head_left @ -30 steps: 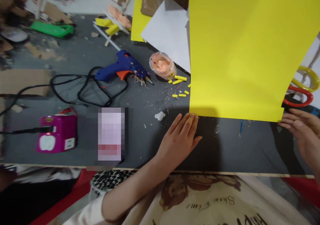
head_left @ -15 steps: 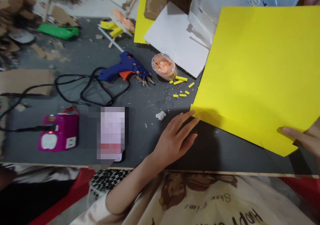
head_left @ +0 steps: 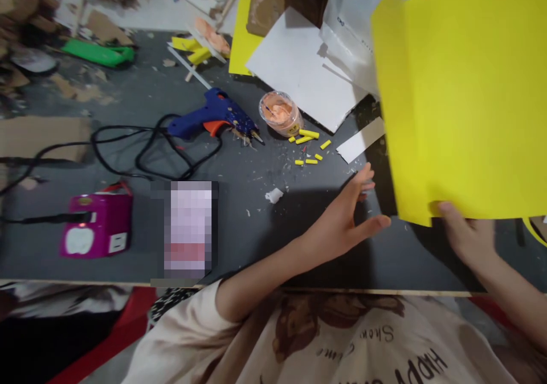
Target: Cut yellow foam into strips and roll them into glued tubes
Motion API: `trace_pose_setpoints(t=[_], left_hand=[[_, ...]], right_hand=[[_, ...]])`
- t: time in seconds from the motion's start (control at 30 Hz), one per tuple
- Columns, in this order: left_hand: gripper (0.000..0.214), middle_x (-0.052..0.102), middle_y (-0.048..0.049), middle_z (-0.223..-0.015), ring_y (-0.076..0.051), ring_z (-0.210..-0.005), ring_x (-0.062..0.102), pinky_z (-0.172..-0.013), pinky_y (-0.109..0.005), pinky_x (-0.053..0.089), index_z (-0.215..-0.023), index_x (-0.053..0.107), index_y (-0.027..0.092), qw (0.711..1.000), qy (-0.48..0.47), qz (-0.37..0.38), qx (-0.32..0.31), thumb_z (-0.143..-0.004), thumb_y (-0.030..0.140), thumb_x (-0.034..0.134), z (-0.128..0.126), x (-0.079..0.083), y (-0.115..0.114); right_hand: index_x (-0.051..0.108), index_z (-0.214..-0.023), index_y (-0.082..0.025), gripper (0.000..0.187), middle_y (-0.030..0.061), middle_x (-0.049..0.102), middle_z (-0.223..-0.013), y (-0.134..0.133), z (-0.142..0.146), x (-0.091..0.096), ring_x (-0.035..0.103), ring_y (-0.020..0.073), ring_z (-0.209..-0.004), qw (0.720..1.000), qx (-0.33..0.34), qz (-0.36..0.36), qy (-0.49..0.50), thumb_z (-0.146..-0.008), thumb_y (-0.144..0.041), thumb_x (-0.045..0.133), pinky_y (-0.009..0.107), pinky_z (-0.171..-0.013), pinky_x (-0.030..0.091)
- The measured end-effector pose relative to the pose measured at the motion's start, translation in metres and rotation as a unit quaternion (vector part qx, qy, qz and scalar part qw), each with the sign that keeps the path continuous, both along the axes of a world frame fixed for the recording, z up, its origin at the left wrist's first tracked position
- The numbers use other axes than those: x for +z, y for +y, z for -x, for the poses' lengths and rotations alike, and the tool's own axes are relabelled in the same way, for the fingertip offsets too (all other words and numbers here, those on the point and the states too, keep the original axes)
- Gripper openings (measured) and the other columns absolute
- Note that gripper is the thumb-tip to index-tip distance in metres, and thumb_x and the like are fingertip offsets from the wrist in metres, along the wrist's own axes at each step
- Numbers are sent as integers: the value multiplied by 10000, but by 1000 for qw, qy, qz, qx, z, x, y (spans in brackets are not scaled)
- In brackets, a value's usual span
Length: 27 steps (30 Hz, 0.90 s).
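Observation:
A large sheet of yellow card point(head_left: 470, 99) is lifted off the table at the right, its left strip bent along a crease. My right hand point(head_left: 468, 236) grips its lower edge, thumb in front and the fingers hidden behind. My left hand point(head_left: 342, 219) hovers just left of the sheet, fingers apart, holding nothing. Beyond its fingertips lies a white strip of card point(head_left: 361, 140). Short yellow stick pieces point(head_left: 308, 135) are scattered beside an open tub of peach-coloured paste point(head_left: 280, 112).
A blue glue gun point(head_left: 213, 113) with a looping black cord lies left of the tub. Nearer me are a purple box point(head_left: 98, 224) and a blurred-out phone point(head_left: 190, 224). White board point(head_left: 303, 65) and a plastic bag point(head_left: 352, 31) sit at the back; cardboard scraps point(head_left: 25, 8) fill the far left.
The yellow sheet has been raised and turned, uncovering the white strip. My left hand has come off its corner and moved right. My right hand has shifted left along the lower edge.

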<state>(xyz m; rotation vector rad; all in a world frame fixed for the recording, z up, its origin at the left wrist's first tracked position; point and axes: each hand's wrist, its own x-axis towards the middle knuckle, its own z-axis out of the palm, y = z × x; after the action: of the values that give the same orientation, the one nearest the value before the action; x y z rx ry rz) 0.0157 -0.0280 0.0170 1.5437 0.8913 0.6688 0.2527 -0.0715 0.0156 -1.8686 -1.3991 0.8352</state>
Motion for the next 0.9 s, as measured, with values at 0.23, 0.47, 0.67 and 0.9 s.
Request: trace_pose_setpoints(t=[0.23,0.47,0.67,0.9], left_hand=[[840,453,-185,-1384,-150,-913,620,-688,-238,550,-1483,177,185,980,-68,145,122,-803,345,645,-8,-14,20],[947,425,-176,-1428,-169,-890,601,-554,-197,518,-1462,259,192,981,-67,161,88,-681,400,752,-13,-5,13],[791,605,-118,-1227,-172,-842,635,-641,-258,545,-1448,289,201,974,-87,196,80,-756,347,641,-9,-8,11],[548,646,-45,-1216,-244,-1139,590,-951,-414,508,-1258,529,198,968,-131,158,146,-730,285,412,-2,-12,15]], right_hand=[[653,-837,-218,299,31,704,-755,4,30,-5,674,199,-716,962,221,133,93,-873,-487,526,331,-665,581],[671,-1076,-251,271,64,732,-1073,-13,29,-4,672,280,-1041,971,231,41,-48,-901,-384,513,439,-887,559],[628,-1175,-267,325,84,671,-1225,-16,23,-14,578,325,-1208,940,290,-22,-177,-892,-350,491,552,-1008,474],[618,-1149,-235,310,144,609,-1284,5,-59,-2,434,361,-1334,942,95,-42,-319,-889,-326,476,601,-1108,302]])
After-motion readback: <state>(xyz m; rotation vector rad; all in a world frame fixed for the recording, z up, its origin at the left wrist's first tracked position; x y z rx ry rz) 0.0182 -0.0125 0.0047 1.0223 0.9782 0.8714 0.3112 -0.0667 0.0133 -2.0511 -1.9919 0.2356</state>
